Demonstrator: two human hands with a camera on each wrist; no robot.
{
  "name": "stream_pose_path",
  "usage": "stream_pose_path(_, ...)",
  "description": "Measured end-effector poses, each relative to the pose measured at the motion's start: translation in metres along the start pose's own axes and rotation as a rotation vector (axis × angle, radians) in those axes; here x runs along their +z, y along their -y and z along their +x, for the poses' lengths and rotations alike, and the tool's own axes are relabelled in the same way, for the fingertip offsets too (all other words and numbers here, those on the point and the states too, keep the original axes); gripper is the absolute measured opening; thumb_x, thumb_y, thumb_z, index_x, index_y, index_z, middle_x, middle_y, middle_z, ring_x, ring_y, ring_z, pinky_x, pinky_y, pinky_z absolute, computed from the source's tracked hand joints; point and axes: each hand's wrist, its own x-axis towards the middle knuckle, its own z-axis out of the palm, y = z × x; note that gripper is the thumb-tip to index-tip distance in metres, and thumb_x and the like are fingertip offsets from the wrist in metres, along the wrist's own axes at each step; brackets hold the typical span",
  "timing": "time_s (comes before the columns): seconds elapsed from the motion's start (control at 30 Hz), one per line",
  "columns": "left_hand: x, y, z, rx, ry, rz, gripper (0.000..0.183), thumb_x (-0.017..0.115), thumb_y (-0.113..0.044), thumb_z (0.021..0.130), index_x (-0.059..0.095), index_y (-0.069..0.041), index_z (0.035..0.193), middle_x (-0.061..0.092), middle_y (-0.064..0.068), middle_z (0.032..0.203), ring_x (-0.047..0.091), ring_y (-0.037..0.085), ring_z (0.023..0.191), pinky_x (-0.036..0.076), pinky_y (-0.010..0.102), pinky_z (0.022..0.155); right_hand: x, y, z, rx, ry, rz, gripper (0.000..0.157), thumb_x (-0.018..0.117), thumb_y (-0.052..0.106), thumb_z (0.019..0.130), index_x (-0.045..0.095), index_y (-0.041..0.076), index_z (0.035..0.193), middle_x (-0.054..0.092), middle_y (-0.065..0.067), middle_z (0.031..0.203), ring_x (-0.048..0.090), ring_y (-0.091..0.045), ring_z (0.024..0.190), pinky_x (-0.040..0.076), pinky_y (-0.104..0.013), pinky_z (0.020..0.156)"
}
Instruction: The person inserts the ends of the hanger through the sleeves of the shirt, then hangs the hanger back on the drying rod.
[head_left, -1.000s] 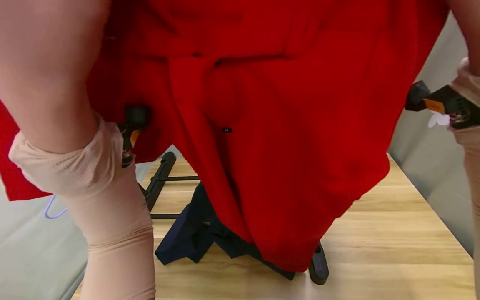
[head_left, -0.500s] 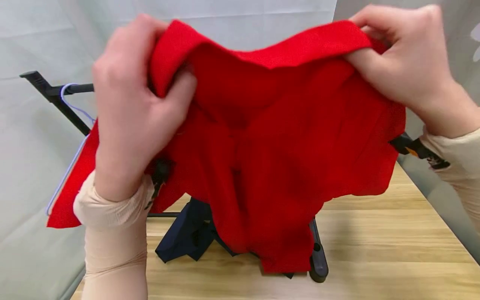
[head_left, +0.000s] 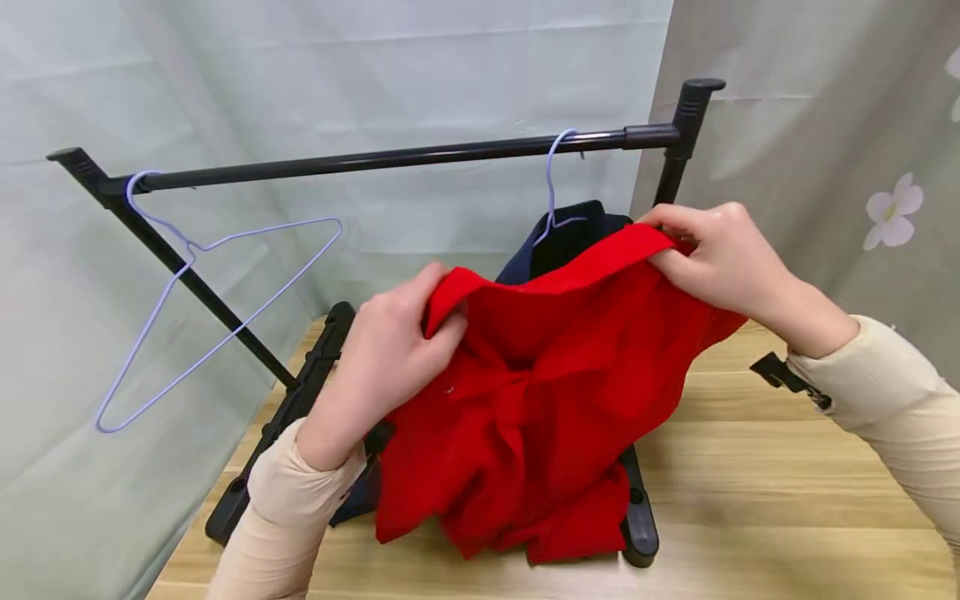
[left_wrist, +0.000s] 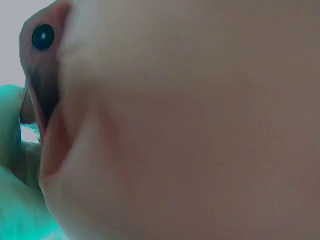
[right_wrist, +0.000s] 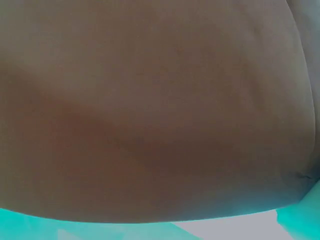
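A red shirt [head_left: 570, 400] hangs bunched between both hands, its lower folds low over the table in the head view. My left hand [head_left: 397, 342] grips the upper edge at its left end, thumb on the near side. Further right and higher, my right hand [head_left: 727, 258] pinches the other end of that edge. The cloth sags between them. A dark round button [left_wrist: 43, 37] shows at the upper left of the left wrist view, where a blurred close surface fills most of the picture. The right wrist view is also mostly filled by a close brownish surface.
Behind the shirt stands a black garment rack [head_left: 420, 157] on a wooden table [head_left: 765, 483]. A bare lilac hanger [head_left: 217, 243] hangs at its left end. At the right, another lilac hanger [head_left: 551, 183] carries a dark navy garment [head_left: 517, 265], partly hidden by the shirt.
Both hands have come down from high in front of the camera, holding the red shirt by its upper edge. The shirt has lowered and bunched, uncovering the rack's bar and both hangers.
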Motion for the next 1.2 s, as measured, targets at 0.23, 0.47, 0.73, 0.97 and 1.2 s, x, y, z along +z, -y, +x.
stream_pose_path(0.23,0.025,0.021,-0.015,-0.05,0.033,0.001,0.009,0.053,-0.018,0.083,0.045,-0.017,0.079,0.037,-0.004,0.055,0.037,0.015,0.048,0.03,0.03,0.043,0.028,-0.008,-0.027,0.07,0.13,0.069,0.013,0.063,0.013,0.087,0.066,0.019,0.098,0.059,0.011,0.067,0.045,-0.005,0.046,0.041,-0.021,0.046)
stream_pose_path(0.47,0.041,0.05,-0.019,-0.128,0.004,0.046,0.01,0.055,-0.022,0.085,0.049,-0.015,0.08,0.038,-0.002,0.054,0.037,0.019,0.047,0.029,0.033,0.043,0.049,-0.011,-0.041,0.134,0.25,0.137,0.011,0.063,0.032,0.089,0.063,0.027,0.099,0.055,0.015,0.063,0.044,-0.005,0.045,0.041,-0.023,0.045)
stream_pose_path(0.73,0.063,0.079,-0.028,-0.2,-0.007,0.056,0.018,0.057,-0.03,0.088,0.05,-0.018,0.078,0.043,-0.002,0.058,0.042,0.02,0.051,0.031,0.034,0.046,0.065,-0.011,-0.05,0.151,0.403,0.19,0.014,0.056,0.04,0.091,0.06,0.031,0.101,0.052,0.015,0.061,0.043,-0.005,0.043,0.039,-0.024,0.043)
stream_pose_path(0.97,0.07,0.083,-0.033,-0.188,-0.031,0.016,0.015,0.061,-0.03,0.088,0.056,-0.017,0.082,0.049,-0.003,0.065,0.045,0.019,0.055,0.034,0.033,0.05,0.074,-0.012,-0.054,0.117,0.418,0.159,0.014,0.054,0.038,0.093,0.061,0.027,0.097,0.043,0.014,0.054,0.037,-0.005,0.042,0.033,-0.024,0.042)
stream_pose_path(1.2,0.063,0.07,-0.034,-0.144,-0.112,0.015,0.028,0.062,-0.04,0.087,0.053,-0.016,0.078,0.048,-0.004,0.067,0.044,0.016,0.055,0.034,0.032,0.048,0.067,-0.002,-0.049,0.091,0.317,0.169,0.019,0.051,0.033,0.095,0.056,0.027,0.078,0.037,0.013,0.053,0.036,-0.005,0.046,0.034,-0.023,0.045)
